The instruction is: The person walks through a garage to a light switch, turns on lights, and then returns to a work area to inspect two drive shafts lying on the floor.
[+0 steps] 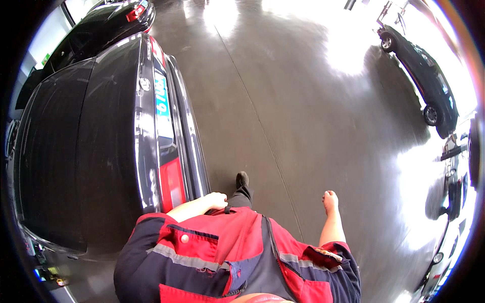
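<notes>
My left hand (217,200) is held across the front of my waist, its fingers curled in. I make out nothing in it. Nearest to it is the rear of a black car (108,126), with a red and white tail light (173,184) and a blue and white number plate (162,103). A gap shows between hand and bumper. Out to my right, over the floor, hangs my right hand (330,200), fingers curled and apart from any object. No item shows in it. One dark shoe (242,179) of mine points forward.
Another dark car (101,25) stands beyond the black one at far left. Across the shiny grey floor (303,121), a dark car (419,76) stands at the right, with more vehicles along that side. A thin seam (259,121) crosses the floor.
</notes>
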A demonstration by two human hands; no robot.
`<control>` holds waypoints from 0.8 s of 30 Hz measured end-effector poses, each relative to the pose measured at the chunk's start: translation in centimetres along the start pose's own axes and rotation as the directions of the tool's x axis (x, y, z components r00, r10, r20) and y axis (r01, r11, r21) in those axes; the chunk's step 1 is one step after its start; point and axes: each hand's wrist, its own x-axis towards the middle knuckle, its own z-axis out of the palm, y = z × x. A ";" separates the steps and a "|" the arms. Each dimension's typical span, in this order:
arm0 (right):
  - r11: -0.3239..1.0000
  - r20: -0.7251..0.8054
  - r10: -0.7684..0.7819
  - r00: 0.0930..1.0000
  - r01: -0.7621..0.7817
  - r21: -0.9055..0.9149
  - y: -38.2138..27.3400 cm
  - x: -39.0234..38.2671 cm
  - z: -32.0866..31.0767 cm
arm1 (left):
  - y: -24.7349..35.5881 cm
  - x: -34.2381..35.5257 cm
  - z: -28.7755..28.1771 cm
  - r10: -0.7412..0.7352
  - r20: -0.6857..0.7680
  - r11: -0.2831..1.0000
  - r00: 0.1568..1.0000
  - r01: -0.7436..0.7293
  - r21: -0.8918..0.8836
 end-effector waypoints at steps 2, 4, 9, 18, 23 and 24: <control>0.999 0.092 -0.047 0.995 0.045 0.031 -2.6 2.4 2.3 | -1.3 3.8 -2.6 0.024 0.022 0.999 0.999 -0.023 -0.037; 0.944 0.125 -0.022 0.992 0.061 -0.324 -3.9 4.3 4.3 | -1.6 7.1 -6.2 -0.009 0.024 0.999 1.000 0.010 -0.050; 0.538 0.572 0.224 0.789 0.390 -0.748 -2.0 7.5 4.0 | -0.6 13.5 -21.3 -0.029 -0.242 0.982 0.970 -0.018 -0.189; 0.615 0.509 0.414 0.754 0.181 -0.768 -11.0 31.4 6.4 | -1.3 22.8 -46.1 -0.329 -0.494 0.883 0.805 0.078 -0.463; 0.549 0.532 0.298 0.793 0.313 -0.775 -30.7 51.4 13.6 | -5.1 24.1 -48.1 -0.528 -0.154 0.818 0.836 0.451 -0.356; 0.564 0.532 0.228 0.816 0.334 -0.755 -35.7 55.1 16.1 | -5.8 24.2 -47.7 -0.543 -0.060 0.810 0.838 0.503 -0.303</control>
